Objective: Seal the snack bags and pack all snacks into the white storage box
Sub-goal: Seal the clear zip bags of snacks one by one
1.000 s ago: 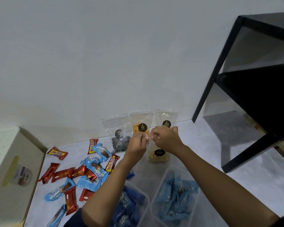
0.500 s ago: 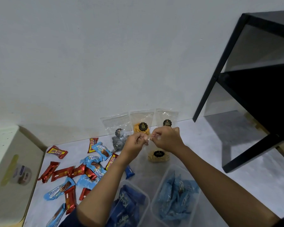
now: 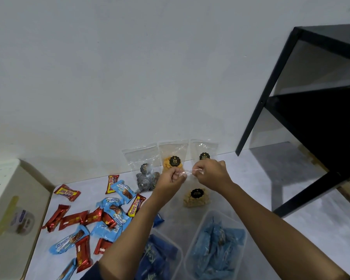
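Note:
My left hand [image 3: 173, 177] and my right hand [image 3: 209, 172] pinch the top edge of a clear snack bag [image 3: 196, 198] that holds pale yellow snacks and a black label. The bag hangs upright between them above the floor. Behind it, three more clear bags lean on the wall: one with spiral black cookies [image 3: 144, 174], one with orange snacks [image 3: 173, 156], one with a black label [image 3: 204, 150]. Red and blue wrapped bars [image 3: 93, 219] lie scattered on the left. A white storage box [image 3: 12, 199] stands at the far left.
Two clear plastic tubs sit near me: one with dark blue packets [image 3: 160, 257], one with light blue packets [image 3: 216, 245]. A black metal shelf frame [image 3: 303, 122] stands at the right. The white wall is close behind the bags.
My two hands have drawn slightly apart along the top of the held bag. The camera view has shifted a little; nothing else has moved.

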A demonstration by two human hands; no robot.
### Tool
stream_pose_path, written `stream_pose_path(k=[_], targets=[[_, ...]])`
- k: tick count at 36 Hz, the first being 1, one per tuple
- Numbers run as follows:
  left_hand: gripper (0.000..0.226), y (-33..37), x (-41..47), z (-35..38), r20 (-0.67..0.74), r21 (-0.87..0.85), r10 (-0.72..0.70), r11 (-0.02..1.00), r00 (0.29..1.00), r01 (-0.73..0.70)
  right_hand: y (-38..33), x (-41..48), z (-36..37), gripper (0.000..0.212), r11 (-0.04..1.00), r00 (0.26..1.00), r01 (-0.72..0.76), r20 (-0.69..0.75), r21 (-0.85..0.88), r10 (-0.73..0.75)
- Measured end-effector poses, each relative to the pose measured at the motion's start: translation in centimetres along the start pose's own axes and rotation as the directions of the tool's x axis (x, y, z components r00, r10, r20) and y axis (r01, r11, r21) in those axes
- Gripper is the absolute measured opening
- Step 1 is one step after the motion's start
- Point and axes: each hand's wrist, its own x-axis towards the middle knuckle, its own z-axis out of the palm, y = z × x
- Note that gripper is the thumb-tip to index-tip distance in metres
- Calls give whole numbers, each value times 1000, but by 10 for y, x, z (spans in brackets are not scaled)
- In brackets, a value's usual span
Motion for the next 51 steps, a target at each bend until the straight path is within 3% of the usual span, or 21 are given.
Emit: stream_pose_path(k=[6, 15, 25, 31, 34, 51], targets=[[6, 0, 7, 1, -87, 40, 24, 999, 996, -21, 8, -1, -6, 7, 969, 992, -97, 99, 227, 76], [9, -8, 8, -5, -80, 68, 56, 996, 995, -51, 27, -7, -13, 4, 880, 993, -107, 91, 464, 73], [7, -12, 10, -8, -110, 77, 22, 997, 994, -14, 30, -9, -11, 13, 850, 991, -129, 94, 511, 94], [5, -11, 7, -4, -113, 91, 39, 995, 993, -28, 34, -7, -6, 20, 912, 990, -137, 77, 387, 116], [7, -11, 7, -3, -118, 90, 38, 996, 992, -27, 34, -7, -6, 27, 897, 990, -139, 60, 420, 126], [8, -11, 4, -3, -157, 135, 50, 990, 986, -28, 26, -10, -9, 4, 945, 988, -129, 118, 299, 97]])
